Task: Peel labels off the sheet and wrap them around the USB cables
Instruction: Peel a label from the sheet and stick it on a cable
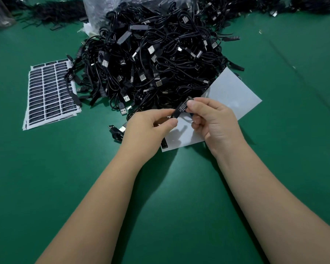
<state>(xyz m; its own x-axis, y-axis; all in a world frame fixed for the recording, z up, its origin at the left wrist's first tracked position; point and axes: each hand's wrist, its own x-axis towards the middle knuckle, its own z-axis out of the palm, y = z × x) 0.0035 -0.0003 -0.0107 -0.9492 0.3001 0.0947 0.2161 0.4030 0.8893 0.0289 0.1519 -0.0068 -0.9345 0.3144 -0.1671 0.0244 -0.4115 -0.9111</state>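
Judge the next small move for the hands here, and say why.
Probably press the black label flat around the cable: both the left hand and right hand pinch it above the nearly stripped backing sheet, so the label looks already peeled off.

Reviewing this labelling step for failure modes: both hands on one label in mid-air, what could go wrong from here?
1. The label is pinched between the left hand and right hand; its adhesive could stick to a fingertip or wrap crooked.
2. The nearly spent sheet lies partly under the cable pile; cables may slide onto its last label.
3. A loose cable crosses the full label sheets and may snag them.
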